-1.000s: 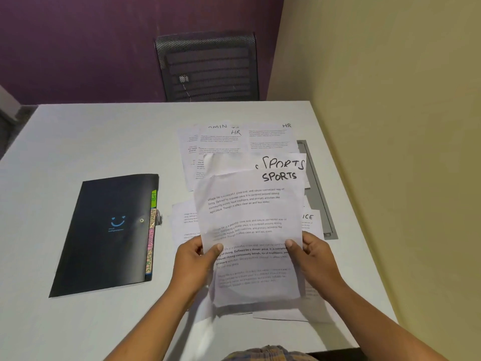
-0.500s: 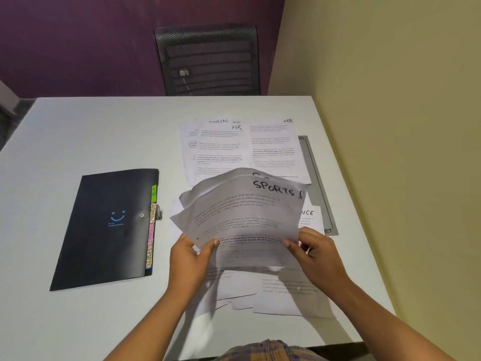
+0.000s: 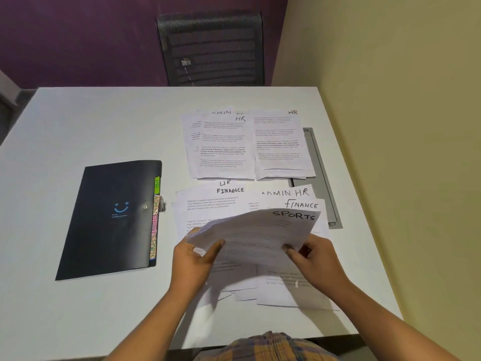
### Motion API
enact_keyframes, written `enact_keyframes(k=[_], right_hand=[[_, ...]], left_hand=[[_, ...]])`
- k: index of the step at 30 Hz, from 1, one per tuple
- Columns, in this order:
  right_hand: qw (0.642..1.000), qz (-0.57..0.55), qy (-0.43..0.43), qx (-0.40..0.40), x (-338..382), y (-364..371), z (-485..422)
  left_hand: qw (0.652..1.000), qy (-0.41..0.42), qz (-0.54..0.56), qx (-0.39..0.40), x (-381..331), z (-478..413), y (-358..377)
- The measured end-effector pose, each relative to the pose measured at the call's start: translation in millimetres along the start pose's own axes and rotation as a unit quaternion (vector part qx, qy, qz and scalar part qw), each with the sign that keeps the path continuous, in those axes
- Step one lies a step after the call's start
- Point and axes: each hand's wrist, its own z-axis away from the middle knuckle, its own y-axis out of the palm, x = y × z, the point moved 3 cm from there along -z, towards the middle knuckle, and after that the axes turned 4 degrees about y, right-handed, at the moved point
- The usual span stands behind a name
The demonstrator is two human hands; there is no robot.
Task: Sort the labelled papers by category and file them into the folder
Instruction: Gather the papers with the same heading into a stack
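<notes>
White sheets marked SPORTS (image 3: 260, 230) are up off the table, bent and leaning toward the far side. Both hands hold them at the near edge. The left hand (image 3: 194, 259) pinches the left corner with its thumb on top, and the right hand (image 3: 318, 261) pinches the right corner the same way.

Under them more papers lie flat on the white table (image 3: 78, 126): a FINANCE sheet (image 3: 208, 204) and ADMIN HR sheets (image 3: 286, 194). Farther off lie two HR piles (image 3: 278, 144), side by side.

Well to the left lies the black folder (image 3: 109, 220), closed, with a blue smiley on it. Coloured tabs (image 3: 155, 220) stick out along its right edge, and I can read HR, ADMIN and SPORTS. A grey strip (image 3: 322, 183) runs along the right side, partly under papers. A black mesh chair (image 3: 210, 48) stands at the far end.
</notes>
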Motion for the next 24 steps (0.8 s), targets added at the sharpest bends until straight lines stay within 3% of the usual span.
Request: enact_keyframes(k=[6, 10, 12, 15, 17, 19, 22, 24], right_hand=[[1.0, -0.002, 0.013, 0.025, 1.8, 3.7, 2.5], [0.998, -0.055, -0.014, 0.011, 12.1, 0.8, 6.8], [0.998, -0.061, -0.019, -0.007, 10.6, 3.8, 7.6], [0.999, 0.001, 0.0, 0.049, 12.2, 14.6, 5.5], [0.996, 0.016, -0.071, 0.06, 20.8, 19.8, 6.0], [0.992, 0.025, -0.12, 0.036, 31.3, 20.2, 8.0], [0.995, 0.031, -0.095, 0.01, 38.8, 24.4, 8.0], [0.994, 0.072, -0.071, 0.033, 38.8, 32.5, 7.3]], left_hand=[[0.99, 0.118, 0.016, 0.069, -37.3, -2.1, 4.9], [0.987, 0.134, 0.071, 0.046, -38.4, -2.2, 2.5], [0.985, 0.159, 0.048, 0.04, -39.1, -1.5, -3.6], [0.989, 0.125, 0.033, 0.079, -23.5, -5.5, -1.9], [0.992, 0.086, 0.035, 0.085, -9.2, -10.2, -0.5], [0.992, 0.103, 0.032, 0.058, -9.3, -14.4, -4.6], [0.988, 0.151, 0.004, 0.022, -15.3, -17.9, -12.5], [0.995, 0.087, 0.029, 0.05, -7.1, -20.7, -14.4]])
